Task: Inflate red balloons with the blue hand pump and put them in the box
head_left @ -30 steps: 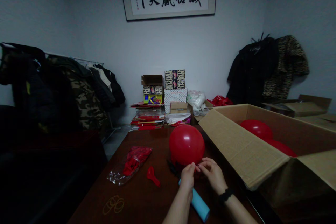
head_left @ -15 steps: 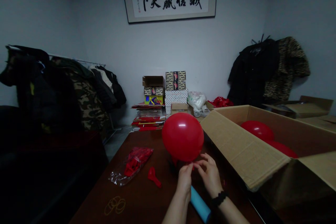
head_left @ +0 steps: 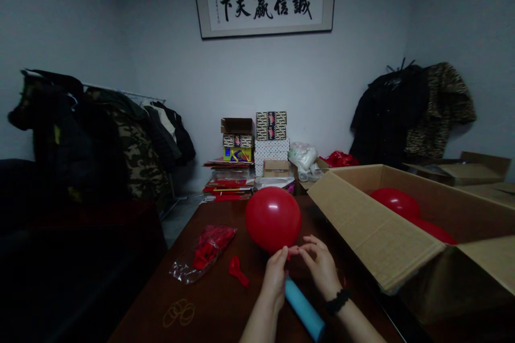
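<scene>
Pinching the red balloon (head_left: 273, 217) by its neck, the left hand (head_left: 276, 272) met the right hand (head_left: 321, 263), its grip narrow

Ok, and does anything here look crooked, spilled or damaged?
The framed sign on the back wall looks slightly askew, its right end higher than its left, though camera tilt may contribute. I see no obvious spill or damage.

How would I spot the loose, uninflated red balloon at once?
On the dark brown table, look between the clear plastic bag and the left hand. The loose balloon lies there, small, limp and unbagged, unlike the inflated balloon nearby.
</scene>
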The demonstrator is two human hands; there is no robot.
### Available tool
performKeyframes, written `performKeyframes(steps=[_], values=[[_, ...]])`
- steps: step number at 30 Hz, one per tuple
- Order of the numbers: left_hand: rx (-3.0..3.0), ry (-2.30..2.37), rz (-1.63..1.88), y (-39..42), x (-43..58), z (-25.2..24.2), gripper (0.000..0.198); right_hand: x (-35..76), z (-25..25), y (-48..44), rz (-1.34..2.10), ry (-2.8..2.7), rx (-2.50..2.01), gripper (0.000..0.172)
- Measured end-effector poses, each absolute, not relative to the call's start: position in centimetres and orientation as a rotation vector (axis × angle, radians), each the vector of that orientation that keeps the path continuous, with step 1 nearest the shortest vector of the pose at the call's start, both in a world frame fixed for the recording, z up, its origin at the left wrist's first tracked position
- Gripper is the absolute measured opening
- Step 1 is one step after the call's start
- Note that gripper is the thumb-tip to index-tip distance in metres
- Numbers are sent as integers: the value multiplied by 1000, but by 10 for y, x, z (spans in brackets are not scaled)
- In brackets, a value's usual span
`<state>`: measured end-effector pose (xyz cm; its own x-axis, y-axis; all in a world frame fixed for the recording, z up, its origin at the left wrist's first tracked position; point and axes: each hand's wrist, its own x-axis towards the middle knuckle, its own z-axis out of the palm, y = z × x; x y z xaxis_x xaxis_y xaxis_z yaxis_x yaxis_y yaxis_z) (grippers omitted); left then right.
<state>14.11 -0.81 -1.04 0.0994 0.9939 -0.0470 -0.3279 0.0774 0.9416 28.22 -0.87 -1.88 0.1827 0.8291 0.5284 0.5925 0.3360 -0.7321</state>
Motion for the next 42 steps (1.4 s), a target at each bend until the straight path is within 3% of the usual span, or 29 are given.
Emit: performKeyframes(steps=[25,38,42], values=[[973,917,1179,-20,128,-4,48,273,-1,-14,356,-1625,-1336,17],[849,950,1241,-27,122,-12,36,266,2,-17,501,-1596,-1250,18],[592,756,1266,-29,121,-13,30,261,5,-18,581,-1559,-1195,21]])
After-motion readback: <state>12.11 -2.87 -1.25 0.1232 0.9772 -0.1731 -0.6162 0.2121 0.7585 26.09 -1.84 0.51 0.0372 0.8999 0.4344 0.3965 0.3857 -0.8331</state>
